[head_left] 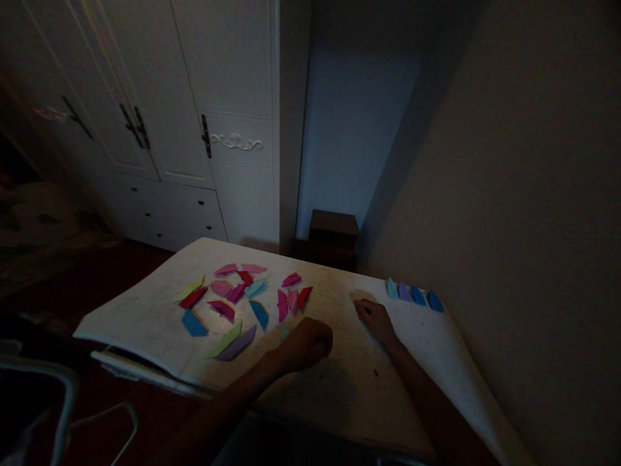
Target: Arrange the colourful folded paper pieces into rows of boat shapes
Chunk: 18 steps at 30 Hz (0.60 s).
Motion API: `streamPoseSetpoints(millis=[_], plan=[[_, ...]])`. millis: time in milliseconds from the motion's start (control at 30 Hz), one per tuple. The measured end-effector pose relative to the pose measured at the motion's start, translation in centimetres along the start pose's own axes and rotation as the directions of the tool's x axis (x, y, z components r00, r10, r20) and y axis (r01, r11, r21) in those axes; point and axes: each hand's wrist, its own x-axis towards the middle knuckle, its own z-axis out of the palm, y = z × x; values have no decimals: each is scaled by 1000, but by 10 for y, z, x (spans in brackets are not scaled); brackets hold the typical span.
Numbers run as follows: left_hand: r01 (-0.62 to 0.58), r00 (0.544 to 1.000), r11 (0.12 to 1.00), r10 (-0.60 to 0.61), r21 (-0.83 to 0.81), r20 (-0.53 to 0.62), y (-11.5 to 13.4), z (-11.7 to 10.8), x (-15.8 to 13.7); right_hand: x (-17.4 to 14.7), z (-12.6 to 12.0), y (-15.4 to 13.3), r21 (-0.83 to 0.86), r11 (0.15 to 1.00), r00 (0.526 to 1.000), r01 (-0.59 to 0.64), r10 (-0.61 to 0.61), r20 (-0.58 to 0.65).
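Note:
My left hand [310, 343] is curled closed just above the table, near the middle. Whatever its fingers may hold is hidden. A pale green folded paper piece [284, 331] lies partly behind that wrist. Farther right, my right hand [372, 317] rests on the tabletop with its fingers closed, and I cannot make out anything in them. Close beyond my left hand are a red folded paper piece [305, 297], a light pink one [292, 299] and a magenta one [282, 305]. On the far right stand several blue and purple folded pieces in a row, such as the dark blue piece [435, 301].
More folded paper pieces, among them a blue one [195, 322] and a purple one [237, 344], are scattered over the left of the white table [140, 304]. A wall [533, 226] borders its right side. Beyond are a white wardrobe [242, 194] and a brown box [334, 226].

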Motion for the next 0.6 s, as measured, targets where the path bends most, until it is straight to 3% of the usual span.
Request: streamPoseSetpoints(millis=[133,300,467,600], plan=[[108,989,992,-114,-67,-95,-13,3,-49,-2,0,-1,-34,999,999,-8,7,-34],[162,970,979,-181,-122,-164,-26,2,-90,-3,-1,-6,-87,996,999,-28,24,-41],[171,949,971,-208,-167,-238,-38,-5,-108,-4,4,-24,-124,990,994,-71,60,-89],[146,947,964,-202,-224,-250,-39,-4,-110,0,21,-63,-120,992,995,-48,37,-94]])
